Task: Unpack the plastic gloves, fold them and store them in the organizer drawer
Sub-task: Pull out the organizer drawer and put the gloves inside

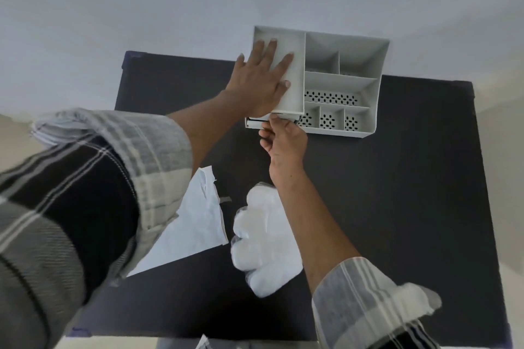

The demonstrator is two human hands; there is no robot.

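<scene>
pressing flat left hand (256, 79) on perforated grey plastic organizer (340, 85); crinkled translucent gloves (263, 244) near.

soft even daylight | faint shadows | wide-angle edge warp | slight blur

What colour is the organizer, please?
Light grey, with dark oval holes in its floors: the organizer, seen in the head view.

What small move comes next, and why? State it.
Probably pull the drawer front out with the right hand, whose fingers pinch its edge. The left hand lies flat on the organizer, bracing it, and the gloves wait on the table.
</scene>
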